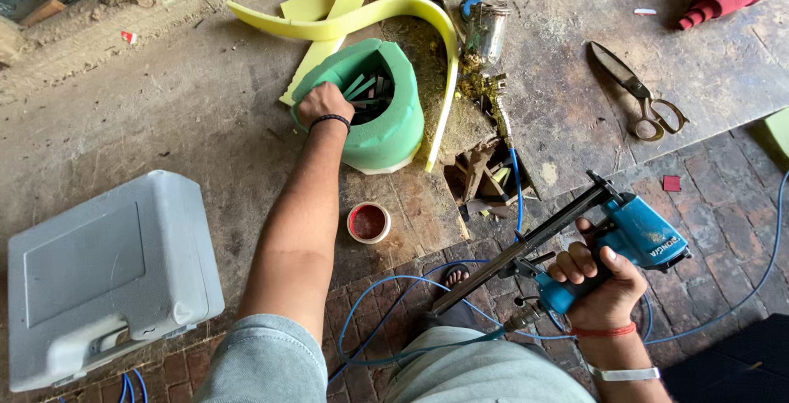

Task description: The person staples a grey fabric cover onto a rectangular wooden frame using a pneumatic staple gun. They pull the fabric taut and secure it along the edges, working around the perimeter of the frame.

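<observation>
Blue staple gun (633,243) gripped by right hand (604,284); left hand (323,105) perhaps curled, over green foam tub's rim (407,115).

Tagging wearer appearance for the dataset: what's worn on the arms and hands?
Bare forearms, no gloves. Left hand: black band at the wrist, light grey-blue short sleeve at the upper arm. Right hand: red thread at the wrist, pale band further up the forearm.

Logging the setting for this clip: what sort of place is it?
Probably an upholstery workshop, worked at floor level: a blue pneumatic stapler in the right hand, yellow foam strips, large scissors on a worn board.
</observation>
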A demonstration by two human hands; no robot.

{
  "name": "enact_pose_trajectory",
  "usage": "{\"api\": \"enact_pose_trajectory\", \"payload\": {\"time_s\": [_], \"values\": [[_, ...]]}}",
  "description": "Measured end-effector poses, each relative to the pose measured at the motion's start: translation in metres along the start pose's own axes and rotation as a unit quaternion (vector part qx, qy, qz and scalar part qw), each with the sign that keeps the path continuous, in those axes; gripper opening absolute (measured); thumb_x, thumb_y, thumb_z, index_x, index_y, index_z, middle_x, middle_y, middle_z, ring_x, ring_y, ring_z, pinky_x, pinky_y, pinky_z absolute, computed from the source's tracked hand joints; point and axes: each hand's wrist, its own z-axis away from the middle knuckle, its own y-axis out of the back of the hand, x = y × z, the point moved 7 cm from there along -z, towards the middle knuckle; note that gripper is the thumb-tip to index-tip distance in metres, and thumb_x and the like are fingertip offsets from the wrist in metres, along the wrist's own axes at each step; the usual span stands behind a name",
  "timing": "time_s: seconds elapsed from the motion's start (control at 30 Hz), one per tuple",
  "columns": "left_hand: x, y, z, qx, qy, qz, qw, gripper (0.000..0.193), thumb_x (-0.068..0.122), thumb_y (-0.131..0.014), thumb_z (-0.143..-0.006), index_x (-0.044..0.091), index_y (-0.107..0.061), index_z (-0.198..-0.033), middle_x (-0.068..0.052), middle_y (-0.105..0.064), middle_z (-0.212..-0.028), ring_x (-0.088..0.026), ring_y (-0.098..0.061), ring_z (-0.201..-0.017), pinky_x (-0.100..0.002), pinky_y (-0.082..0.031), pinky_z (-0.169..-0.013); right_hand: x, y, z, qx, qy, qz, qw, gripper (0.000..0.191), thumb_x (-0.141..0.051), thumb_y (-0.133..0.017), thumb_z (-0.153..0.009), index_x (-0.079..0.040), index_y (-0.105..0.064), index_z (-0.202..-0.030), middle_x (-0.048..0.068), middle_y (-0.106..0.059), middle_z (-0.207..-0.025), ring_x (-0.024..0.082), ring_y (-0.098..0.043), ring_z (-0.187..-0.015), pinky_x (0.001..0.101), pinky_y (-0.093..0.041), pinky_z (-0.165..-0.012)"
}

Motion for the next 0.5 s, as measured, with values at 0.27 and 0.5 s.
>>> {"api": "enact_pose_trajectory", "payload": {"time_s": [0.27,0.5], "values": [[-0.008,0.059,0.051,0.19,-0.121,0.37,0.901,0.023,0.02,-0.085,-0.083,0.013,-0.067,-0.096,-0.007,-0.078,-0.093,-0.022,-0.074,-0.085,-0.035,-0.058,-0.077,0.002,0.004,0.005,-0.012,-0.005,-0.02,1.0,0.055,-0.033,-0.071,-0.085,-0.004,-0.062,-0.13,-0.005,-0.042,-0.065,0.012,-0.042,-0.061,0.032,-0.038,-0.064],[0.142,0.046,0.267,-0.207,-0.303,0.722,0.587,0.038,0.005,-0.078,-0.093,0.005,-0.054,-0.123,-0.009,-0.076,-0.099,-0.013,-0.071,-0.088,-0.027,-0.057,-0.077,-0.004,0.019,0.037,-0.042,0.008,-0.073,0.996,0.052,-0.031,-0.073,-0.084,-0.004,-0.062,-0.128,-0.004,-0.043,-0.063,0.013,-0.042,-0.06,0.0334,-0.038,-0.063]]}}
